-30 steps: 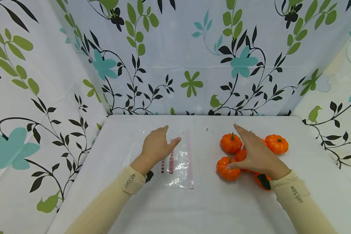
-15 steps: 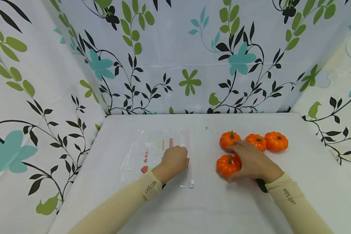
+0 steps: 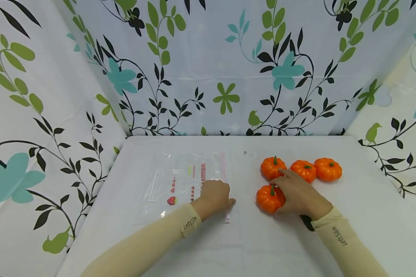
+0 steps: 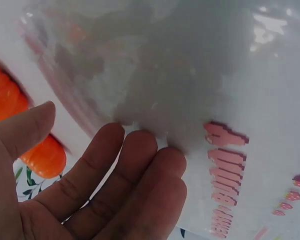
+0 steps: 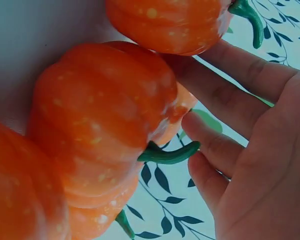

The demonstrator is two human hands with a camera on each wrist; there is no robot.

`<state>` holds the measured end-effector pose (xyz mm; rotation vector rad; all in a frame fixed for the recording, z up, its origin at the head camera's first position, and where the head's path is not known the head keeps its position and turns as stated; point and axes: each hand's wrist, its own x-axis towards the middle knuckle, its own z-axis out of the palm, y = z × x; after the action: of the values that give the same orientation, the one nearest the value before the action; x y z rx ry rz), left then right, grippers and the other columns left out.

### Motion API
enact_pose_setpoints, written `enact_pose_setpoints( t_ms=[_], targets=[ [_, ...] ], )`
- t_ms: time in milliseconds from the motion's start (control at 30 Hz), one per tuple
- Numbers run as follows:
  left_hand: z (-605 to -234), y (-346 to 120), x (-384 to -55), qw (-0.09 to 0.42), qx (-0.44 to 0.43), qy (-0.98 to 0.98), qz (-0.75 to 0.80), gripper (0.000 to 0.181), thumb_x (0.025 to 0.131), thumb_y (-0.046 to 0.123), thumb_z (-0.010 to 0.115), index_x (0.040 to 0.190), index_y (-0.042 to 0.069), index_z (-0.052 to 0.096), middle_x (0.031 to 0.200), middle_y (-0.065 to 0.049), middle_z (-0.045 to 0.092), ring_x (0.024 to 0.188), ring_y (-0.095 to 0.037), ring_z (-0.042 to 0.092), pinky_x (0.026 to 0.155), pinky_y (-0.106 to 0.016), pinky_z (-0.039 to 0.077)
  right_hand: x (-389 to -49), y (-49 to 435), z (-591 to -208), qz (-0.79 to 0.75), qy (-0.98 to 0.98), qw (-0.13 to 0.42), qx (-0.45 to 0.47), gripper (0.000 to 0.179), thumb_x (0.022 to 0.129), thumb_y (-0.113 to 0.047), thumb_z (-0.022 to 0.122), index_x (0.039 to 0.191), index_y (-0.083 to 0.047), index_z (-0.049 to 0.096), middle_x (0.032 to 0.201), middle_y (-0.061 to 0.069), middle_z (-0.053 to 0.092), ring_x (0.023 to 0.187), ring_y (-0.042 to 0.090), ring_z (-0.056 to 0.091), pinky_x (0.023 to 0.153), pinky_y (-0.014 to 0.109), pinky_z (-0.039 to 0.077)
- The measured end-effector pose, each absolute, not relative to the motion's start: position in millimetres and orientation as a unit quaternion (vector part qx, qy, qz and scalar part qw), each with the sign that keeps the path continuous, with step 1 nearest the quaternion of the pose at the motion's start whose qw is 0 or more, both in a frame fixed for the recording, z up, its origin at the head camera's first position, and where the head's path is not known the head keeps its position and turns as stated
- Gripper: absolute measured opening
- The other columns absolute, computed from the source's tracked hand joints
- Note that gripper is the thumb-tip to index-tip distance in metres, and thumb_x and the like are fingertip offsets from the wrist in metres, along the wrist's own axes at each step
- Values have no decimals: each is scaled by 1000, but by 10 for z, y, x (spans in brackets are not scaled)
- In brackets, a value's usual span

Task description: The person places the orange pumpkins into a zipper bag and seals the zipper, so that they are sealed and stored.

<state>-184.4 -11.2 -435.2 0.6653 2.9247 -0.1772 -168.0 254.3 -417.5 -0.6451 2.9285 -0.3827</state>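
Note:
Over the right part of a clear zip bag (image 3: 183,157) with a pink edge, my left hand (image 3: 215,196) hovers or rests, its thumb apart from the fingers. In the left wrist view the fingertips (image 4: 152,145) overlap the plastic; whether they touch it I cannot tell. Pink lettering (image 4: 227,175) shows on the bag. My right hand (image 3: 299,194) reaches over a group of small orange pumpkins, beside the front-left pumpkin (image 3: 269,200). In the right wrist view its fingers spread, loosely bent, near a pumpkin (image 5: 100,120) with a green stem; the thumb is out of sight.
A white-covered table (image 3: 242,246) carries everything. Other pumpkins stand at the back: one left (image 3: 273,168), one middle (image 3: 303,171), one right (image 3: 328,169). A patterned leaf curtain (image 3: 208,57) encloses the table's back and sides.
My left hand has moved right across the bag toward its pink edge, uncovering the printed strawberries. My right hand has lowered and shifted slightly left among the pumpkins.

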Motion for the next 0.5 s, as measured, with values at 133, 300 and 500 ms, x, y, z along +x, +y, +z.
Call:
enact_pose_setpoints(
  t_ms=[133, 300, 500],
  targets=[
    [-4387, -88, -1810, 43, 233, 969, -71, 36, 90, 46, 70, 72, 15, 68, 63, 1, 61, 58, -15, 56, 58, -37, 53, -1649, 2523, -4166, -130, 967, 63, -208, 77, 61, -37, 96, 126, -8, 68, 126, 7, 67, 143, 43, 33, 115, 62, 26],
    [-4420, -81, -1791, 31, 236, 968, -73, 28, 88, 35, 71, 69, 15, 67, 59, 1, 60, 54, -14, 55, 57, -38, 54, -1630, 2501, -4142, -130, 963, 49, -229, 73, 63, -40, 94, 125, -9, 68, 125, 5, 67, 141, 42, 35, 114, 61, 29],
    [-4426, -103, -1815, 23, 228, 971, -70, 24, 85, 34, 74, 71, 16, 69, 61, 1, 62, 57, -15, 59, 58, -38, 53, -1645, 2421, -4093, -145, 958, 36, -246, 76, 65, -41, 93, 128, -9, 67, 129, 6, 65, 136, 37, 44, 110, 57, 38]
  ],
)
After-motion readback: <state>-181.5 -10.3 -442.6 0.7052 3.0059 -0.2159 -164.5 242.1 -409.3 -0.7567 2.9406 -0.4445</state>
